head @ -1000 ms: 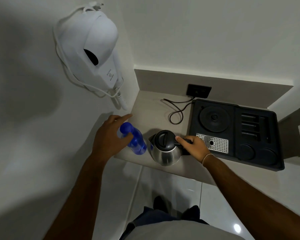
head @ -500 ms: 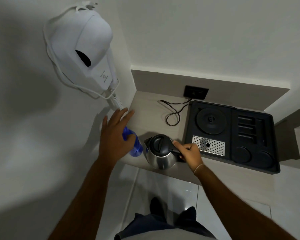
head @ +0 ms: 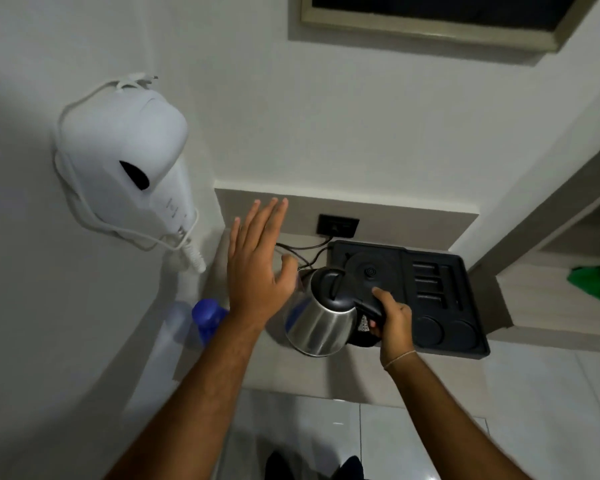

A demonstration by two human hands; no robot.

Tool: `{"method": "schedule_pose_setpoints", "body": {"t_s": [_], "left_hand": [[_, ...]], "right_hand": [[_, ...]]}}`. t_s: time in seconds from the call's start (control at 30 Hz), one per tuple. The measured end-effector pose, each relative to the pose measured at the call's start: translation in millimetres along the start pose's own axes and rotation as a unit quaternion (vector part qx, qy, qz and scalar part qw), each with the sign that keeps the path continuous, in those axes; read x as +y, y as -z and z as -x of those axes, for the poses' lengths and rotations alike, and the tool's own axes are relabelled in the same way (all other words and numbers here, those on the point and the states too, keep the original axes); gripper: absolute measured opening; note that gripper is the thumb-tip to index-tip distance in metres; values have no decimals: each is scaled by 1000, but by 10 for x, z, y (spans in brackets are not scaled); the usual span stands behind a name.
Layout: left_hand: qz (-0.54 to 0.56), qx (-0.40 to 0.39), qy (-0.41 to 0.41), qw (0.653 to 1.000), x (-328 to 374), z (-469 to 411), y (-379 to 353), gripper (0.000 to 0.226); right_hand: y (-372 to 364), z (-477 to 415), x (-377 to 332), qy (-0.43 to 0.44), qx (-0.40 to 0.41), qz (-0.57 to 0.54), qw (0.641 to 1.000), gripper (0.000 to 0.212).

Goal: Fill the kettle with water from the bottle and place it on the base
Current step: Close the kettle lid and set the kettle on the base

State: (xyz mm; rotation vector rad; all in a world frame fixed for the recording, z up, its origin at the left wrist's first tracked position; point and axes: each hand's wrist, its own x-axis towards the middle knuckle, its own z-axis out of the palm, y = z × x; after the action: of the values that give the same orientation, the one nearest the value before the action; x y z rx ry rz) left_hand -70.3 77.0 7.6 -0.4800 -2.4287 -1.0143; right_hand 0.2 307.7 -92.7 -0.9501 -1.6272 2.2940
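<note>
kettle (head: pixel 321 322): lifted, tilted, handle clenched in your right hand (head: pixel 394 320); base (head: pixel 373 271) at its 1 o'clock; bottle (head: pixel 207 318) on counter (head: pixel 326 370) at 9 o'clock; left hand (head: pixel 257 268) splayed, empty; level kettle, centre over base, lower gently.

Left hand (head: pixel 257 268) splayed, empty — right hand (head: pixel 392 320) clenched.

A beige shelf (head: pixel 253 370) runs along the wall. On it sit a blue-capped bottle (head: pixel 207 317) at the left and a black tray (head: pixel 465 289) at the right, with a black cord (head: pixel 298 249) lying between.
</note>
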Motion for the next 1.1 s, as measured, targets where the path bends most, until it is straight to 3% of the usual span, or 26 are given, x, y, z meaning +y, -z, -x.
{"method": "schedule_pose_setpoints", "body": {"t_s": [0.13,0.3,0.4,0.63,1.1], "left_hand": [[9,12,4,1000,-51,-52,-261,82],[-10,-59,53,997,-204,10,-847,78],[-67,-107,46,991,-290,85,-1205,78],[-170,-131,10,977,-255,-15,-1831,83],[-196,-167,27,966,-157,0,-2319,91]], "right_hand": [[179,-213,-466,59,26,21,998,37],[478,-726,-804,83,39,46,995,31],[625,-1048,-895,77,32,74,994,30],[771,-1686,-972,29,9,89,996,29],[788,-2323,-817,6,-64,107,992,27]]}}
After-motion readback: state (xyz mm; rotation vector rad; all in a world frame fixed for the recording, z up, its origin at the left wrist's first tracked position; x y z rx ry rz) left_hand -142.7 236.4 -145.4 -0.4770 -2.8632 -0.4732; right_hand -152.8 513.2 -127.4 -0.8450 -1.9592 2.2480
